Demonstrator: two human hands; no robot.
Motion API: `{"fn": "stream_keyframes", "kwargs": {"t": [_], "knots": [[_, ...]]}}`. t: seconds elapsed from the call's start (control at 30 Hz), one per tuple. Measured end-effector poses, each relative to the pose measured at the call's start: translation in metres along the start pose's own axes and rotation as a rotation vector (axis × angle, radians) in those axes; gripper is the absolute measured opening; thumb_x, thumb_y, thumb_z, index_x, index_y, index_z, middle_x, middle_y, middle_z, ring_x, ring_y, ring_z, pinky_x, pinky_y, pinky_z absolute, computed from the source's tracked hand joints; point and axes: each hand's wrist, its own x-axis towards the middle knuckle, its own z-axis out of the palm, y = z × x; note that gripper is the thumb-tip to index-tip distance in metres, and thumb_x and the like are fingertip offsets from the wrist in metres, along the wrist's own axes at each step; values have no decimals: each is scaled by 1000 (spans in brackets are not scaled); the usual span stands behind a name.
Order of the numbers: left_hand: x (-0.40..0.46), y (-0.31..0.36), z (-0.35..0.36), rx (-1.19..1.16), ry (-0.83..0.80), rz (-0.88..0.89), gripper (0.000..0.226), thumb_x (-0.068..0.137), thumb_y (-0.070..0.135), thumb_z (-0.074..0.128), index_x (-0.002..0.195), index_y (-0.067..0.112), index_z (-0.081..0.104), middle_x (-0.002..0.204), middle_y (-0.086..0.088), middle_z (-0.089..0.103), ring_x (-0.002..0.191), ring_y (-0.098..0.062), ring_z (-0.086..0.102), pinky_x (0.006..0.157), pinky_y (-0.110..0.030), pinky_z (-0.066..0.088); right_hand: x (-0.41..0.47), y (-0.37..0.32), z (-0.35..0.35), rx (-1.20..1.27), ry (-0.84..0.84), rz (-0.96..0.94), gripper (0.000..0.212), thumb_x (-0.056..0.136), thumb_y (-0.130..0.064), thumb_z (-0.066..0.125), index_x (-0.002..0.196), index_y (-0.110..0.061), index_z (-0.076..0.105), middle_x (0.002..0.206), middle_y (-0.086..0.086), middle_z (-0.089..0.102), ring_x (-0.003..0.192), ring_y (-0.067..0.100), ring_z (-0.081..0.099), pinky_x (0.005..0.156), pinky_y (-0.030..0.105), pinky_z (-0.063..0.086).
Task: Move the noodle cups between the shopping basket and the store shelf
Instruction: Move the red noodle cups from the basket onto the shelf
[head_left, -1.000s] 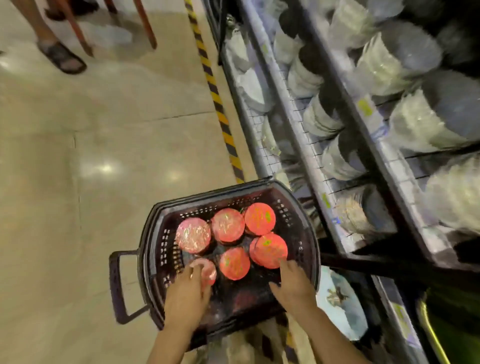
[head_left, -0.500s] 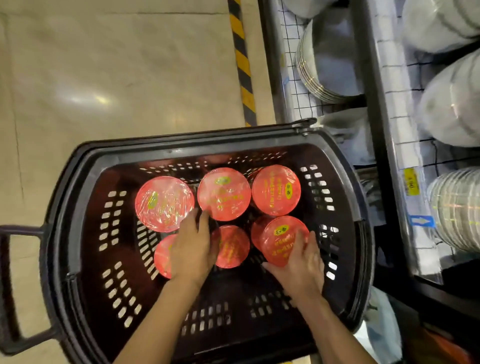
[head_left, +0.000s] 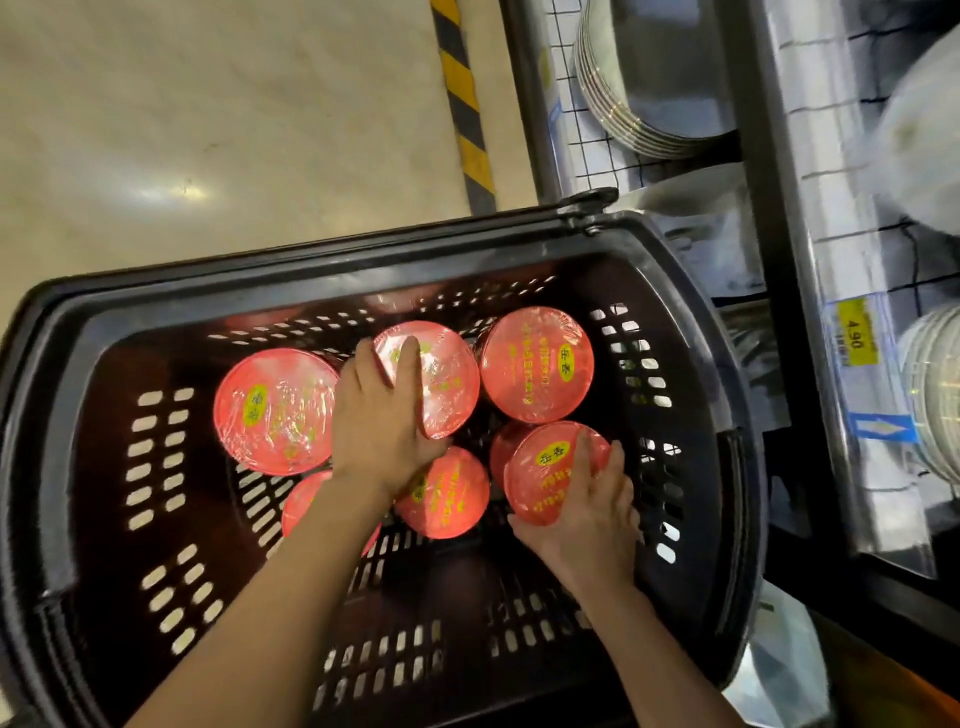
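head view looking straight down into a black shopping basket (head_left: 62, 415) sitting on the tiled floor (head_left: 208, 130), right up against the store shelf (head_left: 810, 260). six red-lidded noodle cups in there, all shrink-wrapped with yellow print.

left hand (head_left: 382, 431) is on the middle cup of the far row (head_left: 441, 379), fingers curled over its left edge with one finger lying across the lid and the thumb tucked under the near rim, and that cup is tilted. right hand (head_left: 587, 514) has the near right cup (head_left: 550, 467) gripped from the near side, thumb at the bottom edge and fingers wrapped round the right side, lid tipped a bit too.

the others nobody's touching: far left cup (head_left: 275, 410), far right cup (head_left: 537, 364), one near the middle (head_left: 452, 493) partly under the left wrist, and one mostly hidden under the left forearm (head_left: 304, 501).

on the shelf there are stacks of plates (head_left: 623, 104), a yellow price tag (head_left: 854, 332) and a blue arrow label (head_left: 880, 428). a yellow and black floor stripe (head_left: 462, 104) runs along the shelf base.
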Motion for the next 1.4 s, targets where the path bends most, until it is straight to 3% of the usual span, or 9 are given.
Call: {"fn": "stream_keyframes", "kwargs": {"t": [0.1,0.3,0.43,0.5,0.57,0.73,0.9,1.23,1.4], "knots": [[-8,-3,-7,-26,-11,11,109,54,48,80,142,8,29,138,-37,28,121,-50,35,101,-50,31,-6,2,-6,15,-31,10,112,68,-69,63,150,-25,0,154,17,-5,140,37,14,110,49,25],[-24,3,-24,186,-335,4,106,68,68,60,147,20,8,141,-23,27,125,-40,34,103,-40,30,-9,3,-22,245,-214,96,94,73,-65,62,148,-29,19,156,8,8,139,32,25,108,44,29],[-20,8,-12,152,-529,-53,106,70,71,56,147,19,5,144,-23,23,130,-38,29,106,-41,28,7,0,-17,462,-228,169,83,75,-60,65,143,-25,35,150,11,24,133,29,34,108,39,31],[-21,8,0,56,-468,-88,103,74,69,54,148,18,3,151,-23,14,134,-39,24,107,-42,28,13,-2,-14,556,-138,205,74,80,-52,64,142,-20,38,145,13,31,131,27,36,105,33,31],[-24,5,12,-128,-310,-127,99,79,59,57,148,15,2,153,-20,10,136,-38,23,108,-44,28,15,-3,-10,649,-54,264,80,83,-44,65,146,-15,27,147,15,29,132,28,36,104,33,32],[-38,-3,36,-506,-147,-244,109,76,44,70,147,8,-4,152,-17,17,138,-30,25,107,-39,29,9,-4,18,909,-148,421,101,76,-39,74,149,-13,8,146,13,37,130,30,42,103,37,35],[-32,-4,55,-716,-133,-350,124,50,65,70,146,13,12,142,-14,36,130,-29,35,105,-43,35,18,-17,38,1028,-154,464,111,73,-31,79,148,-15,-1,145,13,35,130,31,40,103,37,33],[-40,-8,53,-766,-51,-378,118,43,74,62,141,22,22,135,-6,47,119,-25,49,96,-42,43,10,-18,45,1099,-41,485,103,67,-30,83,145,-17,18,135,10,46,121,29,49,95,34,38],[-77,-2,12,-895,13,-394,95,62,43,82,138,22,29,127,0,51,113,-18,52,92,-28,39,-33,-12,15,1189,-70,475,93,66,-30,83,140,-18,28,126,8,56,109,25,57,93,39,47]]}}
